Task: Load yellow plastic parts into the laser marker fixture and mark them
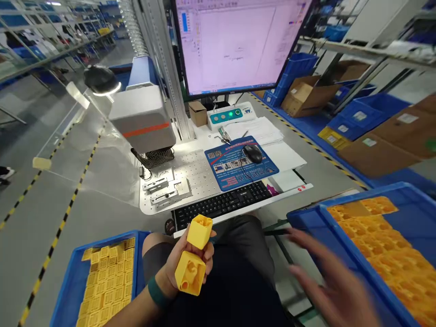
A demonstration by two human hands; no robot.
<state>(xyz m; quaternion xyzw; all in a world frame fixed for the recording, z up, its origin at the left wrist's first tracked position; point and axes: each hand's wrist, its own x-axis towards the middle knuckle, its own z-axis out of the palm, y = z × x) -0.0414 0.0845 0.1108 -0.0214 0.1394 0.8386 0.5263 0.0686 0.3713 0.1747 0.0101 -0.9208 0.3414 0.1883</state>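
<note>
Factory floor, grey, striped with yellow-and-black tape; shelving and cardboard boxes behind. Ahead, a white surface [286, 156] carrying a black keyboard [221, 204], a black mouse [253, 154] on a blue mat [240, 167], a large lit monitor [238, 43] and a grey marking machine head [143, 119] over a perforated plate with a small metal fixture [163, 190].

Low at centre, left hand [184, 268] closed around two yellow plastic blocks: the upper block [199, 231] pinched at the fingertips, open end up, the lower block [190, 272] cradled in the palm, touching the one above. Below left, a blue tray [73, 272] packed with rows of like yellow pieces.

Right hand [327, 277] blurred, fingers spread and empty, just beside the near rim of a blue bin [306, 218] heaped with yellow pieces.
</note>
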